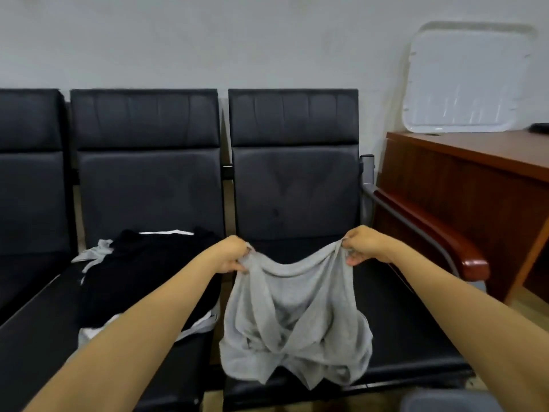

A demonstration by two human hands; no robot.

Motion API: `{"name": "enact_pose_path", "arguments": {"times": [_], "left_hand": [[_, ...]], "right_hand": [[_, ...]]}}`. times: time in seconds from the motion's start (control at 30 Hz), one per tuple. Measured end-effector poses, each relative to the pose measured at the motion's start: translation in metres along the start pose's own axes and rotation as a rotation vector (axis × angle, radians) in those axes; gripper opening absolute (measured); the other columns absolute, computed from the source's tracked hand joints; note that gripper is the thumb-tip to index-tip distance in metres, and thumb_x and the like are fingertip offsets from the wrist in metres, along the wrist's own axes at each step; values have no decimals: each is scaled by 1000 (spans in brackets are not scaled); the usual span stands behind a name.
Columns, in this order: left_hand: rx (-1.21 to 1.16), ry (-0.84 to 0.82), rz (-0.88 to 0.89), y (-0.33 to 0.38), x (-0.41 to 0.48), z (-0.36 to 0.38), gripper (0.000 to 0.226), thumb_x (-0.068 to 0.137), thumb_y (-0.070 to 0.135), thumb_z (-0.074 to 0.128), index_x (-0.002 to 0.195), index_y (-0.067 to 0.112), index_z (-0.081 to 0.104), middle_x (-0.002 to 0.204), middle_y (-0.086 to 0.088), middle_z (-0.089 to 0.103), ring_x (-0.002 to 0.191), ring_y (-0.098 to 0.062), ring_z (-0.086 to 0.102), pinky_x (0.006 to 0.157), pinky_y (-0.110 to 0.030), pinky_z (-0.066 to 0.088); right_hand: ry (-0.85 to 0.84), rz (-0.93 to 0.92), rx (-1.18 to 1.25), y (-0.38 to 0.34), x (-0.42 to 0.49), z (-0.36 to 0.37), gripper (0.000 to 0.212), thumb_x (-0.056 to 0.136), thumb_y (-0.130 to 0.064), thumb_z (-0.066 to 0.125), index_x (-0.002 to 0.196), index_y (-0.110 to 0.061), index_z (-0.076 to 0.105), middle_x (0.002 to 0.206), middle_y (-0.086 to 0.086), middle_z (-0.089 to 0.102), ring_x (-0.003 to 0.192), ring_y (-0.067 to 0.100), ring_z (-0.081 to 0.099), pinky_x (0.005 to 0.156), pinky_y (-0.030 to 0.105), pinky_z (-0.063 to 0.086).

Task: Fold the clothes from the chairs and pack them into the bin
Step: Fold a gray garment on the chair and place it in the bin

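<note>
Grey jersey, soft and crumpled: a grey garment [294, 316] held up by its top edge over the seat of the right-hand chair [401, 322], with the lower folds bunched and sagging toward the seat's front edge (touching it or just clear of it, hard to tell). Pinched at its left corner by the left hand [230, 254], fingers curled tight round a gather of cloth. Gripped at its right corner by the right hand [364, 245], likewise clenched on the fabric. Between the two grips, a slack dip in the top edge.

On the middle chair [148, 185], just left of the held piece: a black garment [142, 272] heaped over the seat, with a pale grey piece [95, 252] poking out at its far left and white cloth [202, 324] showing beneath its near edge, close to the gap between the seats. Further left, part of a third chair [29, 173] in the same black padding.

To the right, beside the red-brown armrest [439, 233], a wooden desk [475, 162]. On it, leaning against the wall [267, 40], a white tray [466, 81]. In the bottom right corner, a blurred grey rounded edge [451, 401], too little in view to name.
</note>
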State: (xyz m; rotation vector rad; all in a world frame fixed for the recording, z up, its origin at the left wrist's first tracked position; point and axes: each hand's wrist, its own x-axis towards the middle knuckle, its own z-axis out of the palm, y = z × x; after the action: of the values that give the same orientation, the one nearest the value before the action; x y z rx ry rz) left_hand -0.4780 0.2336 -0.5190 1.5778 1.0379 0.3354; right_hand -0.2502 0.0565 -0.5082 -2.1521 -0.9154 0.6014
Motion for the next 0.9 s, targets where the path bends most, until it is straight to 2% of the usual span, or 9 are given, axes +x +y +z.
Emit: {"name": "enact_pose_path", "arguments": {"times": [0.07,0.13,0.2,0.23,0.4,0.53,0.63,0.8,0.9], "left_hand": [[-436,-9,93,27,32,5,23,100,-1,38,118,-3,52,124,-17,50,94,-27,59,66,-31,58],[-719,-93,210,40,62,9,55,99,11,50,147,8,23,147,-14,35,115,-31,56,96,-40,49],[-488,-147,239,31,79,21,108,86,33,71,150,30,-18,157,-5,19,135,-29,39,111,-44,35],[-275,-125,267,20,81,30,118,79,40,76,149,33,-19,158,-1,15,139,-25,32,112,-41,31],[378,158,247,-64,65,66,72,89,35,64,145,11,27,147,-11,23,132,-29,33,107,-36,35],[704,43,201,-115,14,80,57,85,49,63,123,12,42,123,-8,35,118,-28,40,97,-38,41],[849,-82,144,-133,-14,86,60,84,49,63,129,14,43,127,-8,39,122,-28,38,98,-38,39],[845,76,235,-139,-31,86,19,97,20,44,104,8,57,113,-11,50,108,-30,48,93,-40,43],[770,172,282,-147,-37,87,19,97,24,46,107,9,53,114,-10,54,108,-29,49,92,-39,42]], "right_hand": [[63,7,314,-8,42,-9,9,92,0,53,87,-6,57,88,10,58,83,23,61,71,29,55],[156,-22,445,-13,75,-10,22,91,-4,58,112,-2,55,107,10,53,107,30,52,91,39,46],[146,30,466,-8,90,3,79,91,-13,63,152,-11,13,145,7,34,136,28,33,108,41,34],[118,49,413,-2,88,14,91,90,-18,65,154,-17,0,156,5,21,142,28,25,110,40,32],[-10,130,-39,45,56,68,60,93,-24,60,144,-7,34,146,13,39,125,30,48,98,36,45],[-28,202,-284,76,12,93,52,93,-31,57,136,-8,41,142,16,33,128,34,40,100,39,43],[-6,169,-378,85,-25,104,47,92,-32,58,130,-8,42,138,15,32,130,33,29,101,39,39],[107,-60,-299,90,-68,126,23,90,-32,62,101,-14,54,109,3,42,110,23,46,90,31,41],[205,-94,-375,98,-81,139,31,93,-33,56,118,-15,49,121,5,44,118,24,39,96,32,37]]}}
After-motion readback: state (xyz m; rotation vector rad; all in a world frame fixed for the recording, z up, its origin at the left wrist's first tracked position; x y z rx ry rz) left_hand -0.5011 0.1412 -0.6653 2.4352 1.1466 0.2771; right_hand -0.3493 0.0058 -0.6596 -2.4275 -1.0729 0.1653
